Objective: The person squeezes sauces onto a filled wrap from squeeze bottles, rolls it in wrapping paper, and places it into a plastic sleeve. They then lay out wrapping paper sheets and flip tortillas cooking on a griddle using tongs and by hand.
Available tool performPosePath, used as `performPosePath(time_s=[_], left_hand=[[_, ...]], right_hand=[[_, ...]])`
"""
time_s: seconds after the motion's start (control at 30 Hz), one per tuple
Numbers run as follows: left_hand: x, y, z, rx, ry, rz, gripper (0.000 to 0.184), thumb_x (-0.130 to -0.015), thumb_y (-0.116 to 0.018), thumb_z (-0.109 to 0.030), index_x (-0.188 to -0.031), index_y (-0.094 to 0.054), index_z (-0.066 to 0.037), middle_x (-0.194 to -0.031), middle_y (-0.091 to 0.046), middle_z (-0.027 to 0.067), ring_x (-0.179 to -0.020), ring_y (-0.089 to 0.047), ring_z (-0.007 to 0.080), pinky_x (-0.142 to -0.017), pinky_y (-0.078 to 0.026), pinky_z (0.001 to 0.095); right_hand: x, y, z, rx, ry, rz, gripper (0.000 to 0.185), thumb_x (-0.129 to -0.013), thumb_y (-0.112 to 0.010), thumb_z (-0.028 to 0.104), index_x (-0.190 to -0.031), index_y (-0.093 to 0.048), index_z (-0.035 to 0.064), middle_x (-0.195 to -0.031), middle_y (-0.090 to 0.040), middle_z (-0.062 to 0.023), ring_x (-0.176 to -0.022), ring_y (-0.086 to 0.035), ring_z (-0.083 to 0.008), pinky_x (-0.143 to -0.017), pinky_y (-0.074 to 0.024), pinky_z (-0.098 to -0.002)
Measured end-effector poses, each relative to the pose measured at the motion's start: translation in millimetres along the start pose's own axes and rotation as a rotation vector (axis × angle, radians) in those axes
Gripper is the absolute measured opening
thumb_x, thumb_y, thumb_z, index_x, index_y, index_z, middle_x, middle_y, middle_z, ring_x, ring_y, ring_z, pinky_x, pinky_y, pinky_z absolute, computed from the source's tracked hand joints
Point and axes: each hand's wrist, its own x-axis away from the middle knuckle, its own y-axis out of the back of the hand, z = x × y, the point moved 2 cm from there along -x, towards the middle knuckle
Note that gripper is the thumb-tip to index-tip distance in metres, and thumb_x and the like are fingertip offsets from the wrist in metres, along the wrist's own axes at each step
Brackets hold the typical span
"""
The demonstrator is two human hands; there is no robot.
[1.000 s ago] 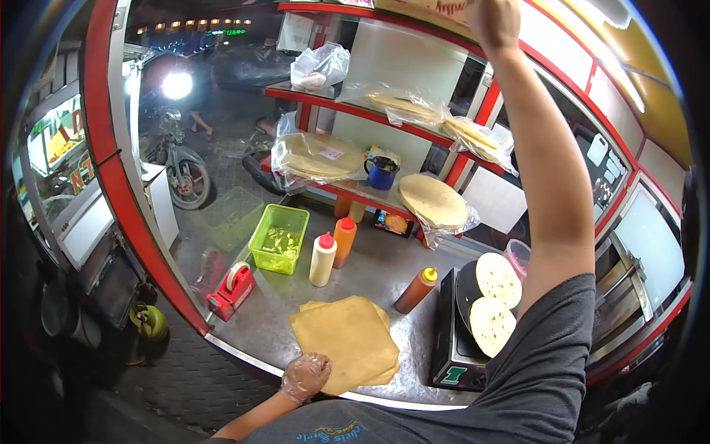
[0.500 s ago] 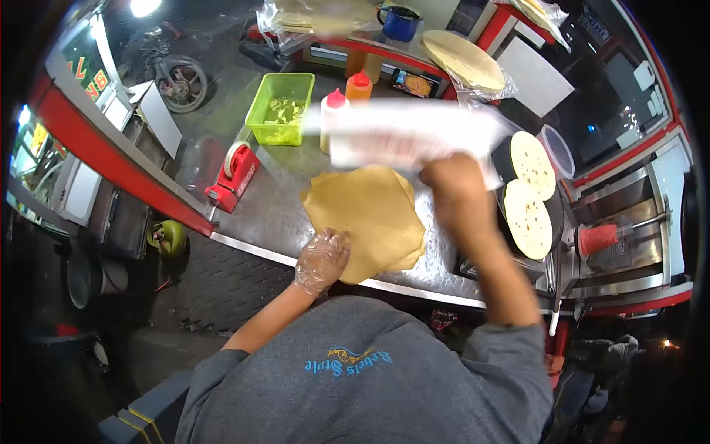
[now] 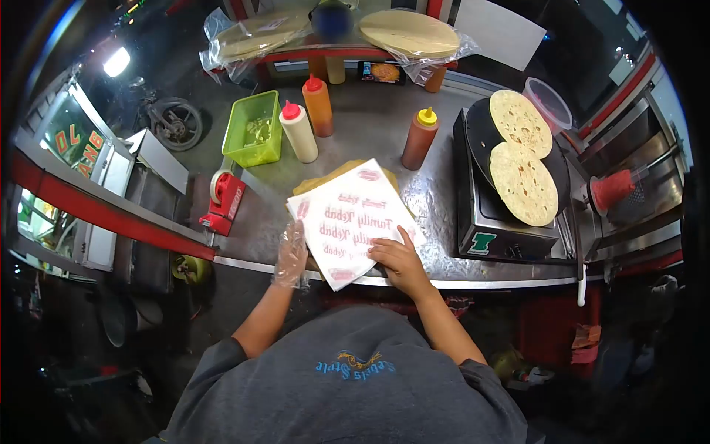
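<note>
A white wrapping paper printed "Family Kebab" (image 3: 344, 222) lies at an angle on top of brown paper sheets (image 3: 314, 183), whose edges peek out behind it. My left hand (image 3: 291, 255), in a clear plastic glove, rests along the left edge of the white paper with its fingers stretched forward. Bare and spread, the fingers of my right hand (image 3: 399, 263) lie on the paper's lower right part. Neither hand appears to grip anything.
Two flatbreads (image 3: 523, 181) lie on a round black griddle (image 3: 481, 140) at the right. Squeeze bottles (image 3: 299, 133), a yellow-capped sauce bottle (image 3: 420, 139), a green tub (image 3: 253, 132) and a red tape dispenser (image 3: 223, 201) stand around the paper. Flatbread stacks (image 3: 409, 33) sit on the shelf behind.
The white paper, swung through the air by my right hand before, now lies on the brown sheets. My right hand has come down onto it; my left hand has shifted slightly left.
</note>
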Motion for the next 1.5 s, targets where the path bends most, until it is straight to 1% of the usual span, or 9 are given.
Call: performPosePath(time_s=[0.1,0.13,0.2,0.43,0.57,0.77,0.97,1.27,1.5], left_hand=[[-11.2,8.7,-17.7,0.105,0.059,-0.073,0.032,-0.102,-0.073,-0.023,-0.118,-0.065,0.003,-0.097,-0.074,0.0201,-0.086,-0.072,0.0324,-0.078,-0.056,0.0424],[-8.8,14.7,-24.9,-0.131,0.094,-0.059,0.032,-0.099,-0.076,-0.024,-0.115,-0.065,0.002,-0.094,-0.074,0.0201,-0.084,-0.072,0.0338,-0.076,-0.056,0.0436],[-7.1,27.3,-35.7,-0.601,0.166,-0.028,0.034,-0.094,-0.08,-0.027,-0.11,-0.066,0.0,-0.089,-0.074,0.02,-0.08,-0.072,0.0367,-0.074,-0.056,0.0459],[-0.6,18.8,-42.6,-0.798,0.058,-0.12,0.047,-0.097,-0.074,-0.041,-0.115,-0.067,0.002,-0.096,-0.073,0.0253,-0.092,-0.07,0.0474,-0.081,-0.055,0.056],[0.3,18.2,-38.0,-0.821,-0.031,-0.139,0.056,-0.097,-0.073,-0.045,-0.123,-0.066,0.004,-0.101,-0.073,0.0271,-0.095,-0.07,0.0475,-0.084,-0.056,0.0552],[2.1,17.8,-44.1,-0.821,0.035,-0.144,0.059,-0.098,-0.072,-0.048,-0.125,-0.067,0.005,-0.105,-0.074,0.0288,-0.094,-0.072,0.0472,-0.084,-0.057,0.0547],[0.3,18.4,-37.1,-0.82,-0.036,-0.16,0.043,-0.097,-0.073,-0.042,-0.116,-0.069,-0.003,-0.097,-0.074,0.0231,-0.087,-0.072,0.0452,-0.078,-0.057,0.0538],[-1.4,22.4,-44.7,-0.693,-0.041,-0.099,0.048,-0.096,-0.076,-0.04,-0.114,-0.069,0.004,-0.101,-0.074,0.0277,-0.092,-0.07,0.0482,-0.083,-0.056,0.0539],[-3.0,21.3,-38.3,-0.735,-0.034,-0.079,0.05,-0.097,-0.075,-0.039,-0.118,-0.068,0.005,-0.103,-0.073,0.0288,-0.095,-0.072,0.0468,-0.085,-0.056,0.0527]], right_hand=[[-4.5,5.8,3.4,0.018,-0.022,0.089,0.028,-0.086,-0.07,0.001,-0.11,-0.076,0.0144,-0.114,-0.077,-0.0018,-0.13,-0.066,-0.0242,-0.128,-0.0221,-0.0652],[-3.8,7.1,5.8,0.018,-0.041,0.114,0.028,-0.085,-0.071,0.003,-0.11,-0.076,0.0145,-0.115,-0.077,-0.0023,-0.131,-0.064,-0.0248,-0.128,-0.0211,-0.0657],[-8.5,16.2,14.8,0.018,-0.015,0.091,0.029,-0.085,-0.07,0.006,-0.112,-0.076,0.0128,-0.116,-0.076,-0.006,-0.129,-0.064,-0.0285,-0.125,-0.0271,-0.0627],[-53.3,3.1,-54.5,0.016,-0.346,-0.246,0.032,-0.089,-0.071,0.015,-0.119,-0.073,0.0032,-0.112,-0.073,-0.0161,-0.112,-0.063,-0.0358,-0.102,-0.0455,-0.0529],[-88.8,-4.6,-54.2,0.388,-0.502,-0.105,0.04,-0.09,-0.077,0.023,-0.124,-0.071,0.0036,-0.115,-0.068,-0.0162,-0.113,-0.059,-0.0364,-0.099,-0.0446,-0.0514],[-81.6,-13.4,-58.7,0.348,-0.4,-0.211,0.046,-0.088,-0.08,0.025,-0.128,-0.069,0.0049,-0.118,-0.066,-0.0151,-0.115,-0.057,-0.0357,-0.1,-0.0426,-0.0491],[-82.0,-15.1,-59.4,0.341,-0.381,-0.229,0.046,-0.086,-0.081,0.023,-0.127,-0.069,0.0058,-0.12,-0.064,-0.0141,-0.116,-0.056,-0.0353,-0.1,-0.0426,-0.0486],[-79.0,-16.6,-61.2,0.278,-0.322,-0.243,0.042,-0.085,-0.082,0.017,-0.124,-0.068,0.0075,-0.12,-0.065,-0.0123,-0.117,-0.057,-0.0348,-0.101,-0.0421,-0.0477],[-104.0,-8.8,-58.9,0.327,-0.537,-0.068,0.054,-0.089,-0.08,0.033,-0.134,-0.067,0.0076,-0.116,-0.071,-0.013,-0.118,-0.058,-0.0325,-0.104,-0.0384,-0.048]])
